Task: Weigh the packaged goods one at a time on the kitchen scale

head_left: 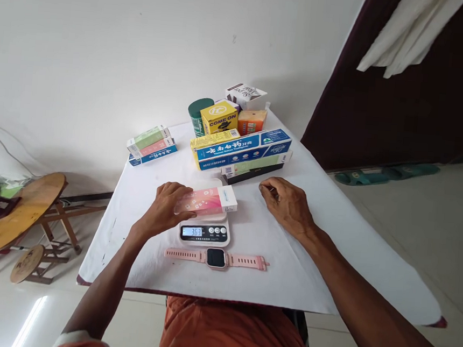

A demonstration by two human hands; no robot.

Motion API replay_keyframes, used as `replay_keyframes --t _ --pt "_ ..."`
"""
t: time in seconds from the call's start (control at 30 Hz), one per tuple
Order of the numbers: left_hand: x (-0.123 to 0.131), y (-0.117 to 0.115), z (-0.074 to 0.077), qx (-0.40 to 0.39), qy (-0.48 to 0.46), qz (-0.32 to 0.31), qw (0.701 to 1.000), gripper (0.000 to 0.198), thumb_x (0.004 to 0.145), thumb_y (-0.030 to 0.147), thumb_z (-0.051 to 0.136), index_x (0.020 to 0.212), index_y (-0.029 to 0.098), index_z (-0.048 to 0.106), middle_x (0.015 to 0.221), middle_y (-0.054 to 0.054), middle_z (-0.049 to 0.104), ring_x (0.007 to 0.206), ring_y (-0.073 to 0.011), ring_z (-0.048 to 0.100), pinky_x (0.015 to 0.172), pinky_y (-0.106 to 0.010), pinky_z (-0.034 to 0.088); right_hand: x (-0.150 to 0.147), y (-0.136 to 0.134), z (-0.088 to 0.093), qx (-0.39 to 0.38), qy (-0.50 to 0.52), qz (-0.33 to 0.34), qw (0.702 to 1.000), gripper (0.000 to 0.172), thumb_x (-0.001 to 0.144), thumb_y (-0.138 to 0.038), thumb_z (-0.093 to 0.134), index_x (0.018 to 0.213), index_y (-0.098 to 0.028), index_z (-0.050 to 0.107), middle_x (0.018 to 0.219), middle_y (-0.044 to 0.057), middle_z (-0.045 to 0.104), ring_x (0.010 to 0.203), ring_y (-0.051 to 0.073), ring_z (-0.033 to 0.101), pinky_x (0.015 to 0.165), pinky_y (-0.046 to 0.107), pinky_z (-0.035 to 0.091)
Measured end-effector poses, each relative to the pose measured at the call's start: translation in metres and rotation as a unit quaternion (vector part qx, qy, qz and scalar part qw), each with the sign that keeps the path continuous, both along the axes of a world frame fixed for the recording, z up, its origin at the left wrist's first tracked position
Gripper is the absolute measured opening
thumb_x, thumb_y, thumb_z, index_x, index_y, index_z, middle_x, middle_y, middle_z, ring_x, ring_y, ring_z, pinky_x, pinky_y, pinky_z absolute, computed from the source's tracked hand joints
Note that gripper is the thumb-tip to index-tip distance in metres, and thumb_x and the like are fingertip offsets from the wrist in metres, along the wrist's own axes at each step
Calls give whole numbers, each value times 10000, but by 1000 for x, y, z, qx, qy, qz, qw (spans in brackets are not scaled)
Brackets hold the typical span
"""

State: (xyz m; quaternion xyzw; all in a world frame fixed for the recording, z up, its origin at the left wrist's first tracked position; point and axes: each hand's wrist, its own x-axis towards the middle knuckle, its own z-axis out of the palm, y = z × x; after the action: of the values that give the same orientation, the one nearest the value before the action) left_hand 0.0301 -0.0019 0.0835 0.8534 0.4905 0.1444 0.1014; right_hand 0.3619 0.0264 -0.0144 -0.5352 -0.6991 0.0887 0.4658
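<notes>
My left hand (172,205) grips the left end of a pink-and-white carton (208,199), thumb in front and fingers over the top. The carton lies over the platform of a white digital kitchen scale (226,234), whose lit display seems to read 363. In front of the scale, a smartwatch (216,258) with a pink strap is laid out flat. My right hand (288,203) rests on the white cloth to the right of the carton, apart from it, fingers curled in and nothing visible between them.
Behind the scale stand a blue toothpaste box (243,152), a yellow box (219,117), a green canister (200,108), an orange pack (252,122) and a white box (246,95). Stacked cartons (153,144) sit at the left. Wooden stools (28,264) stand beside the table (286,286).
</notes>
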Motion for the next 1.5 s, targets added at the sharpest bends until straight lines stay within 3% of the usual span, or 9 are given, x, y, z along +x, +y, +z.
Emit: replay_keyframes --t 0.13,0.3,0.47,0.6,0.9,1.07,1.17,1.33,1.5 --pt "-20 -3 15 15 -30 42 999 433 903 410 791 1300 299 660 1255 -72 693 1208 -294 620 1082 -485 482 0 -2 3 -3 0 9 1000 140 943 -243 534 812 -262 580 831 63 719 697 225 667 694 363 513" --pt "-83 15 28 63 8 170 983 459 894 461 761 1308 290 661 1286 -88 681 1249 -331 603 1092 -507 474 -1 -1 2 3 0 9 1000 139 936 -246 535 802 -262 570 816 56 713 666 215 655 677 359 506" --pt "-121 76 3 34 68 291 954 472 902 380 710 1355 268 634 1376 -134 648 1356 -371 547 1157 -552 404 1 0 1 15 -1 5 1000 145 937 -247 537 799 -266 576 797 44 709 645 208 639 658 353 495" --pt "-131 115 -16 31 83 321 943 464 924 346 662 1381 270 624 1481 -170 600 1404 -401 494 1171 -590 357 2 0 1 13 -3 3 1000 145 942 -254 536 806 -259 586 801 48 712 642 211 647 640 350 488" --pt "-131 140 -24 45 105 307 945 398 991 269 531 1369 268 655 1511 -167 582 1397 -387 503 1119 -575 406 0 0 0 1 1 -4 1000 160 953 -263 529 812 -252 604 840 61 727 687 217 664 715 358 515" --pt "-115 139 -17 59 99 295 949 436 936 246 618 1371 231 641 1472 -205 605 1387 -435 522 1103 -623 434 0 2 1 7 4 -12 1000 157 945 -251 527 810 -245 606 834 67 729 696 215 663 709 346 506" --pt "-88 136 -1 91 56 263 959 486 938 307 653 1413 221 598 1426 -196 616 1312 -392 596 1078 -578 492 -2 2 2 5 4 -6 1000 168 946 -234 519 805 -243 611 827 63 726 700 212 658 705 336 499" --pt "-1 126 35 157 -74 40 984 520 976 469 672 1431 232 587 1315 -128 660 1166 -272 674 1038 -460 544 -2 2 3 -1 0 -3 1000 176 950 -218 513 808 -242 613 835 60 721 712 209 652 709 332 494" --pt "86 119 43 139 27 -54 989 550 1001 549 632 1436 215 587 1388 -164 616 1276 -329 600 1048 -507 481 -1 1 6 1 4 -7 1000 175 970 -231 503 830 -241 608 863 72 723 748 215 666 725 336 499"
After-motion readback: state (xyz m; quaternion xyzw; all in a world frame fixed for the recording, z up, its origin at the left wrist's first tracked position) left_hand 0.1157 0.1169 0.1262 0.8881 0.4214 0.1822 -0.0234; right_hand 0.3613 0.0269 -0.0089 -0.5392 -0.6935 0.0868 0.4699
